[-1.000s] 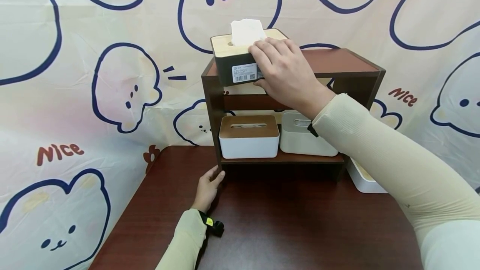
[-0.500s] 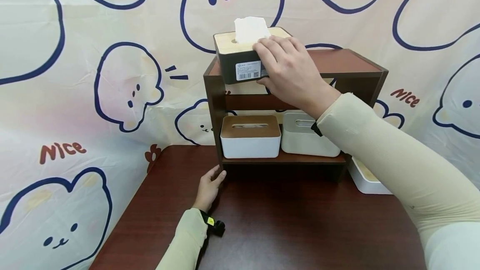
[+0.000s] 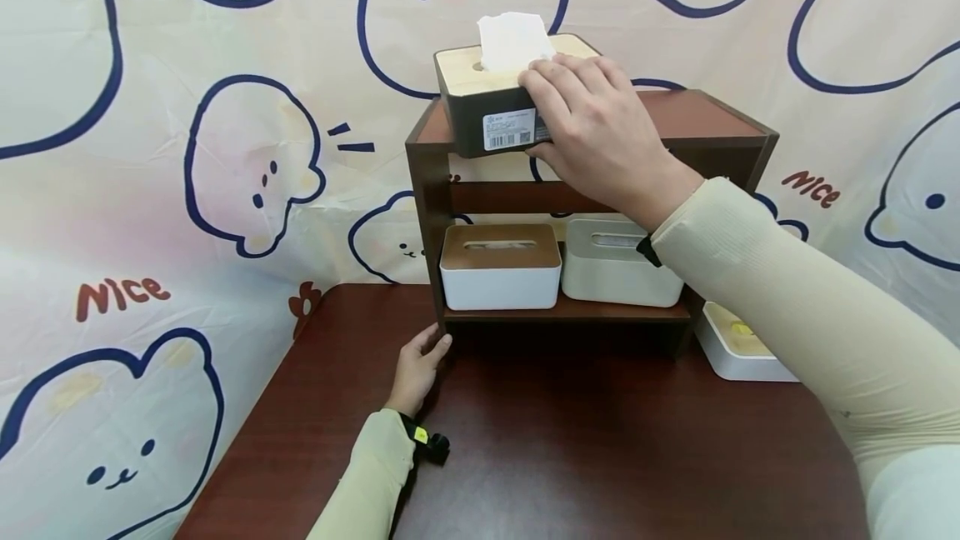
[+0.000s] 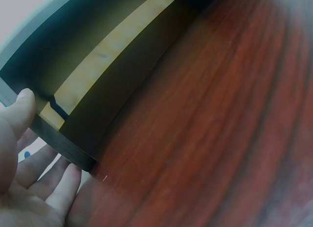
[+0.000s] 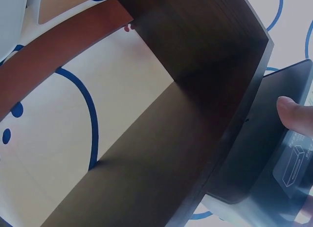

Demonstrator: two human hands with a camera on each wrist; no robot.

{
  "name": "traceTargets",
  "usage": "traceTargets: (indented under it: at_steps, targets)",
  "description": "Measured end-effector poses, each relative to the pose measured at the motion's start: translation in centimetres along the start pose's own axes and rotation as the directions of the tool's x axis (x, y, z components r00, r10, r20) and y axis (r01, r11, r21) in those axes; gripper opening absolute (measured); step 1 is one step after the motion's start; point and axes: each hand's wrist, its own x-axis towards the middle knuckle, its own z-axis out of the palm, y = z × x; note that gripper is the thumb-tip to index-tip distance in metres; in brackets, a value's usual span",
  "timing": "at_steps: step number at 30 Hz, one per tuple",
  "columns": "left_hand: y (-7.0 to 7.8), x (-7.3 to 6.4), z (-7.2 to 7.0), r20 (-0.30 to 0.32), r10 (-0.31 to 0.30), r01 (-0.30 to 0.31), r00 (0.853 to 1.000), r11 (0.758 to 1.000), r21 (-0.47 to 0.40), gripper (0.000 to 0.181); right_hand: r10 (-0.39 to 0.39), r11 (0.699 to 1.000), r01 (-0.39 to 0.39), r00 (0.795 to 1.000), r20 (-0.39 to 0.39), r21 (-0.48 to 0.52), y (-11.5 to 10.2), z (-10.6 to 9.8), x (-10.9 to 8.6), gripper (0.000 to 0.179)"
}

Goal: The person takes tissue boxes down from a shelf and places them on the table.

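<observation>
My right hand (image 3: 603, 123) grips a black tissue box (image 3: 468, 125) with a pale wooden lid, a white label and a tissue standing up from its slot. The box is tilted and overlaps the left front of the top board of a dark brown shelf (image 3: 675, 117) in the head view. From the right wrist, my thumb (image 5: 296, 114) shows pressed on the underside of the box. My left hand (image 3: 415, 372) holds the foot of the shelf's left side panel, with the thumb (image 4: 22, 109) on the inner face and the fingers outside.
On the lower board stand a white tissue box (image 3: 501, 286) with a brown lid and a pale grey-green tissue box (image 3: 618, 277). Another white box (image 3: 738, 365) with a wooden lid sits right of the shelf, partly behind my right sleeve. A patterned cloth (image 3: 255, 298) hangs behind.
My right hand has shifted the black tissue box slightly right and up over the top of the shelf. My left hand stays at the foot of the side panel.
</observation>
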Motion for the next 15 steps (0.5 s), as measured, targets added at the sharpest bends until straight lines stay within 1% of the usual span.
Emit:
traceTargets:
  at_steps: [5,10,15]
  targets:
    - [-0.05,0.05,0.05,0.000,0.005,-0.005,1.000,1.000,-0.007,0.047,-0.004,1.000,0.004,1.000,-0.020,0.013,-0.09,0.04,-0.18,0.066]
    - [-0.15,0.18,0.09,-0.004,0.013,-0.013,1.000,1.000,-0.006,0.048,-0.006,1.000,0.006,1.000,-0.018,0.012,-0.17,-0.10,-0.28,0.065]
    - [-0.19,0.28,0.07,0.000,0.001,-0.001,1.000,1.000,-0.012,0.047,-0.008,1.000,0.008,1.000,-0.020,0.008,-0.08,-0.23,-0.40,0.064]
